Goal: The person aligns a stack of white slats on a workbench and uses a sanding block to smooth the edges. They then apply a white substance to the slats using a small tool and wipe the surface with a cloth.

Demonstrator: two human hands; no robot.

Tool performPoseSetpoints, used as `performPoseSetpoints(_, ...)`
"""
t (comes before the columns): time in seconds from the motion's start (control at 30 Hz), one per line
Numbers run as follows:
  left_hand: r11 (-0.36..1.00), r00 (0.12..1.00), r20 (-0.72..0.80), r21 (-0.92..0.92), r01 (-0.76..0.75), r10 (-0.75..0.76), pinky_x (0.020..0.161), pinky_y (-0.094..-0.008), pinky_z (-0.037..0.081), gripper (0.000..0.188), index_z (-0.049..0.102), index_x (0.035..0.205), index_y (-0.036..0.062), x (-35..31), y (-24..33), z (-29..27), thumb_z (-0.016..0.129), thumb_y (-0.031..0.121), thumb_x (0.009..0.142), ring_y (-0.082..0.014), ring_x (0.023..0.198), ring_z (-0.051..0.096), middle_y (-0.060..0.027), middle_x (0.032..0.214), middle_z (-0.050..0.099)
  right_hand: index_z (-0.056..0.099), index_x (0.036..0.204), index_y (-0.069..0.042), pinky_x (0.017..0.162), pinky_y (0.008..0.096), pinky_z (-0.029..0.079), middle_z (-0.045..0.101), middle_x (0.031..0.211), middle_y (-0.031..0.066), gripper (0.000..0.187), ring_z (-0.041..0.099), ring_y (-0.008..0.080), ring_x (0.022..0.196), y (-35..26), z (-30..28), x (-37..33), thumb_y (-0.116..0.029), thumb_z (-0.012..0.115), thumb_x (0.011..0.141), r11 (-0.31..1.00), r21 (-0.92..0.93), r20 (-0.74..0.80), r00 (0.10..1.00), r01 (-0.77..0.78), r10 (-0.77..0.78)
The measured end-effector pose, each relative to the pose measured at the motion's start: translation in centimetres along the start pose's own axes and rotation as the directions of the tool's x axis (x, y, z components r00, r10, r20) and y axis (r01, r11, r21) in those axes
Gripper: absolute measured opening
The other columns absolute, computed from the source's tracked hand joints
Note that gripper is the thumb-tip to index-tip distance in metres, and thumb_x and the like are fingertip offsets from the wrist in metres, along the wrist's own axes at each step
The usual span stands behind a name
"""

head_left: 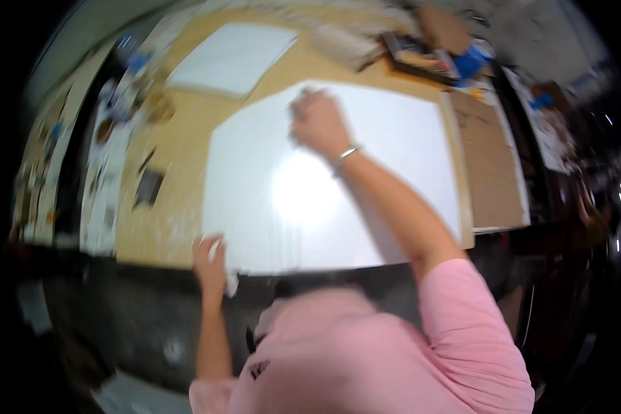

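Note:
A large white sheet with a glossy glare spot lies flat on the tan board that covers the table. My right hand is pressed near the sheet's far edge, its fingers closed. Something small and dark seems to be under the fingers, but blur hides what it is. By the sheet's near left corner, at the table's front edge, is my left hand with curled fingers. A small white scrap, perhaps cloth or paper, hangs beside it; whether the fingers grip it is unclear.
A stack of white sheets lies at the far left. To the left are a dark grey square piece and a thin black tool. Brown cardboard lies at right, below a dark box of items. Clutter lines the left side.

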State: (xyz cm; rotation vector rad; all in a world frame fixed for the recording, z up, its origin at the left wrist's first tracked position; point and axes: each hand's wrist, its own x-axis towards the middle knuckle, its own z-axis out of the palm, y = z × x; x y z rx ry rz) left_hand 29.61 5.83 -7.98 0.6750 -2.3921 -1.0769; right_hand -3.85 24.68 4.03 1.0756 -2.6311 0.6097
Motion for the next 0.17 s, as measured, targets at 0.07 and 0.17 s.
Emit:
performPoseSetpoints(0.07, 0.999, 0.999, -0.03, -0.031, 0.023, -0.023, 0.093, -0.0387, 0.047, 0.019, 0.068, 0.105, -0.0037, 1.5, -0.3, 0.2, 0.063, 0.005, 0.089, -0.0296, 0.1, 0.061, -0.0167, 0.105, 0.065, 0.072, 0.088, -0.002, 0.1, 0.0489, 0.039, 0.062, 0.121, 0.0239, 0.024, 0.054, 0.0353, 0.116, 1.6, 1.3, -0.6, -0.019, 0.062, 0.074, 0.998, -0.022, -0.113, 0.992, 0.059, -0.061)
performPoseSetpoints(0.17, 0.997, 0.992, -0.106, 0.043, -0.064, 0.068, 0.093, -0.04, 0.047, 0.02, 0.066, 0.108, -0.0055, 4.4, -1.9, -0.5, 0.061, 0.007, 0.092, -0.0311, 0.101, 0.06, -0.016, 0.104, 0.065, 0.07, 0.102, -0.001, 0.106, 0.0483, 0.035, 0.054, 0.133, 0.0242, 0.032, 0.047, 0.0345, 0.125, 1.8, 1.4, -1.8, -0.021, 0.059, 0.079, 1.0, -0.004, -0.004, 1.0, -0.023, 0.023)
